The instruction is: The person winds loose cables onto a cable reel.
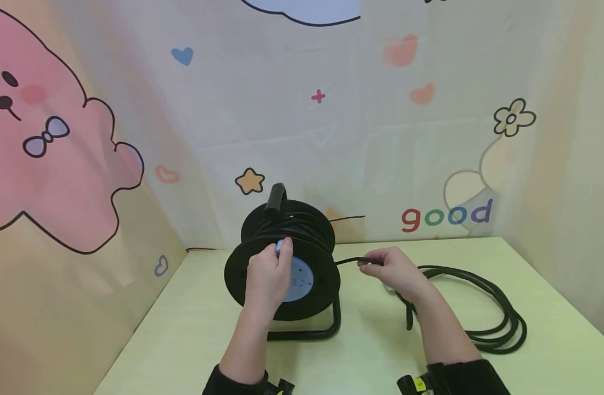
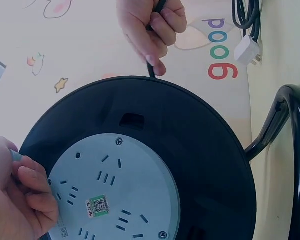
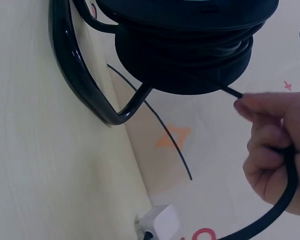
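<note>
A black cable reel (image 1: 282,263) with a pale blue socket panel (image 1: 300,278) stands on the table. My left hand (image 1: 267,274) grips a small blue crank knob (image 1: 279,247) on the reel's front disc; the left wrist view shows the fingers curled round it. To the reel's right, my right hand (image 1: 393,269) holds the black cable (image 1: 348,260), which runs taut to the drum. In the right wrist view the cable passes through the curled fingers and hangs below the hand. Several turns of cable are wound on the drum (image 3: 190,55).
Loose coils of cable (image 1: 504,312) lie on the table at the right, with a white plug (image 2: 247,50) near them. The reel's black tube stand (image 1: 306,333) rests on the pale table (image 1: 361,351). A printed cloth (image 1: 282,120) hangs behind.
</note>
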Demonstrator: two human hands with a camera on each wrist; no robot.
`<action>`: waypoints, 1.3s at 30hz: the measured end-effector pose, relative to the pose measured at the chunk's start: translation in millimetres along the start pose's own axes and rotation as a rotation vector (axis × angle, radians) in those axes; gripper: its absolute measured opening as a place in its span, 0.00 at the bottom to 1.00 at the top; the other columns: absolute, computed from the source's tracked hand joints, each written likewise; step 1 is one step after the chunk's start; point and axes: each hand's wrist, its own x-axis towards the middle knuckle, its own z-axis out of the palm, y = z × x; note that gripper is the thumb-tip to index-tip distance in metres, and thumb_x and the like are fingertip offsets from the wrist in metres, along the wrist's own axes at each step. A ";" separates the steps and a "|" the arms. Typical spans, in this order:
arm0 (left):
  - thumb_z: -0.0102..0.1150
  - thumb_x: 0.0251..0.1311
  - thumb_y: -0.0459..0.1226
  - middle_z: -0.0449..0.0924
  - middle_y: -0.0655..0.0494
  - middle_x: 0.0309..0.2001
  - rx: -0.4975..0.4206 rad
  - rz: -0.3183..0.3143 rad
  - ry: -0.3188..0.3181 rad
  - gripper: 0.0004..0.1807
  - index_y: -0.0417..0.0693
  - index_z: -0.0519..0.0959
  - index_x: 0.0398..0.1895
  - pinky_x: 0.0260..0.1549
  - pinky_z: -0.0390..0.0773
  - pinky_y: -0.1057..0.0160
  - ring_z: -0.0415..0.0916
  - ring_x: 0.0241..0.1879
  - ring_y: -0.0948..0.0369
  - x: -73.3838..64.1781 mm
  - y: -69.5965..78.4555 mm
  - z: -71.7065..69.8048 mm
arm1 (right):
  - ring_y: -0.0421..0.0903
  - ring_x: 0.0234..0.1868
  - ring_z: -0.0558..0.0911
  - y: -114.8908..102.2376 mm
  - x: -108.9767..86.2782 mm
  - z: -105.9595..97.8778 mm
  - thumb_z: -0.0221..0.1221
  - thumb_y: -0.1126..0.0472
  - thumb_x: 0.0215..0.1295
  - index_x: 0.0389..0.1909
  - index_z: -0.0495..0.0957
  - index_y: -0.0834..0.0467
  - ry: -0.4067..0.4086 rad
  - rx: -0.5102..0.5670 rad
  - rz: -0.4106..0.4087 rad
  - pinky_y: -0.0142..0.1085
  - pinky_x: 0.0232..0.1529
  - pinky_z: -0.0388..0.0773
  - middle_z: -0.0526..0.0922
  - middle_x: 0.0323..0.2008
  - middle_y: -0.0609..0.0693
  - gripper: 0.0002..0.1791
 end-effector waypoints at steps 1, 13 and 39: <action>0.38 0.72 0.53 0.58 0.56 0.12 0.000 0.000 -0.001 0.29 0.48 0.62 0.13 0.10 0.57 0.63 0.60 0.13 0.57 -0.3 -0.3 0.2 | 0.46 0.44 0.79 -0.9 -0.7 -0.1 0.60 0.62 0.64 0.44 0.82 0.61 0.016 -0.066 -0.017 0.53 0.52 0.72 0.84 0.40 0.50 0.10; 0.39 0.72 0.52 0.59 0.56 0.12 -0.007 0.002 -0.003 0.29 0.48 0.63 0.13 0.10 0.58 0.62 0.61 0.13 0.58 -1.8 0.3 0.8 | 0.45 0.29 0.78 -6.6 -15.9 -18.2 0.63 0.57 0.61 0.42 0.83 0.48 0.252 -0.663 0.003 0.42 0.22 0.71 0.82 0.29 0.45 0.09; 0.40 0.71 0.51 0.59 0.55 0.12 -0.022 -0.016 -0.020 0.28 0.47 0.63 0.13 0.10 0.58 0.62 0.61 0.13 0.57 -0.3 3.4 -0.7 | 0.54 0.36 0.74 37.6 -42.9 -85.8 0.54 0.68 0.65 0.58 0.73 0.60 0.273 -0.489 -0.034 0.44 0.29 0.73 0.74 0.36 0.59 0.19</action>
